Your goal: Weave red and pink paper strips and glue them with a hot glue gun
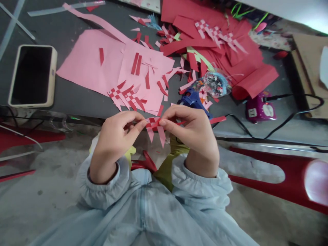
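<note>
Between my two hands, just off the table's front edge, is a small woven paper fish [153,123] of red and pink strips. My left hand [116,135] pinches its left end between thumb and forefinger. My right hand [191,128] pinches its right side, and a red strip [219,119] sticks out past that hand. Two pink tails of the piece hang downward. Finished-looking woven fish [130,97] lie on the pink paper [88,65] just beyond my hands. A blue glue gun [191,98] lies behind my right hand, partly hidden by it.
A phone [33,75] lies at the left. Red paper sheets [246,68] and scraps fill the back right, with more woven pieces [216,34] on top. A bag of small beads [217,83], a purple box [260,107] with a black cable, and cardboard [311,68] are at the right.
</note>
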Available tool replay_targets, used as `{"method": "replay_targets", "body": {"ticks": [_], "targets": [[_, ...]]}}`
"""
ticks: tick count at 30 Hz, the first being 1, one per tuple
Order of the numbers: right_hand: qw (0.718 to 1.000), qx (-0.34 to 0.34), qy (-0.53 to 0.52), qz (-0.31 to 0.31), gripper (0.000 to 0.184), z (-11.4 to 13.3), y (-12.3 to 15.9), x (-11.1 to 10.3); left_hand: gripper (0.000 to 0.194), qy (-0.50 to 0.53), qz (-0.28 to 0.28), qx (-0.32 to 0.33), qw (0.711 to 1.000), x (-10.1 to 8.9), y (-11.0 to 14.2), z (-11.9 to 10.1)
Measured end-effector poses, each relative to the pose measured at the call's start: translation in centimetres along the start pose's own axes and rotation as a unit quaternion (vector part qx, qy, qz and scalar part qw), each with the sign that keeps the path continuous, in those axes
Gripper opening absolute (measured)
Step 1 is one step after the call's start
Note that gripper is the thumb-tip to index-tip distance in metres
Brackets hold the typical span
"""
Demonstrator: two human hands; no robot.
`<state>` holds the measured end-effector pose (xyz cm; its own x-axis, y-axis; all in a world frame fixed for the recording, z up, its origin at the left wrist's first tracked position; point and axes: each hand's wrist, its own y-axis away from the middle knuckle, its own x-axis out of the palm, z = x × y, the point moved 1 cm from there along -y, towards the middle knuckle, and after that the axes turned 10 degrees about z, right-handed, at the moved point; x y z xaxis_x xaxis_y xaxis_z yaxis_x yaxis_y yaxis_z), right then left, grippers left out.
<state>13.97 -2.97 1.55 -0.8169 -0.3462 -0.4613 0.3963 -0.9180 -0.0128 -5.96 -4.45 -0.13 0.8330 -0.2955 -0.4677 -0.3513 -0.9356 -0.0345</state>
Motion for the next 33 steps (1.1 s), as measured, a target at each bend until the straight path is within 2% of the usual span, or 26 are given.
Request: {"method": "replay_targets", "body": {"ticks": [5, 8, 11, 14, 17, 25, 33], "targets": [[0.998, 0.04, -0.024, 0.029, 0.035, 0.5, -1.0, 0.0, 0.017, -0.025, -0.058, -0.008, 0.998, 0.5, -0.1, 0.6], [0.998, 0.063, 0.022, -0.02, 0.025, 0.5, -1.8, 0.0, 0.015, -0.042, -0.092, -0.019, 0.995, 0.5, -0.1, 0.7], [0.986, 0.099, 0.109, -0.084, 0.027, 0.4, -3.0, -0.5, 0.014, -0.122, -0.124, -0.022, 0.984, 0.6, -0.1, 0.6], [0.969, 0.156, 0.182, -0.056, 0.031, 0.2, -4.3, -0.9, 0.016, -0.226, -0.117, -0.011, 0.967, 1.1, -0.3, 0.3], [0.959, 0.183, 0.216, -0.014, 0.03, 0.2, -5.3, -1.0, 0.02, -0.274, -0.098, -0.003, 0.957, 1.8, -0.3, 0.2], [0.943, 0.214, 0.249, 0.043, 0.031, 0.3, -6.4, -0.7, 0.024, -0.284, -0.075, 0.003, 0.956, 2.3, -0.2, 0.1], [0.934, 0.226, 0.274, 0.047, 0.027, -0.2, -6.7, -0.5, 0.03, -0.294, -0.063, -0.018, 0.954, 2.6, -0.4, -0.1]]}}
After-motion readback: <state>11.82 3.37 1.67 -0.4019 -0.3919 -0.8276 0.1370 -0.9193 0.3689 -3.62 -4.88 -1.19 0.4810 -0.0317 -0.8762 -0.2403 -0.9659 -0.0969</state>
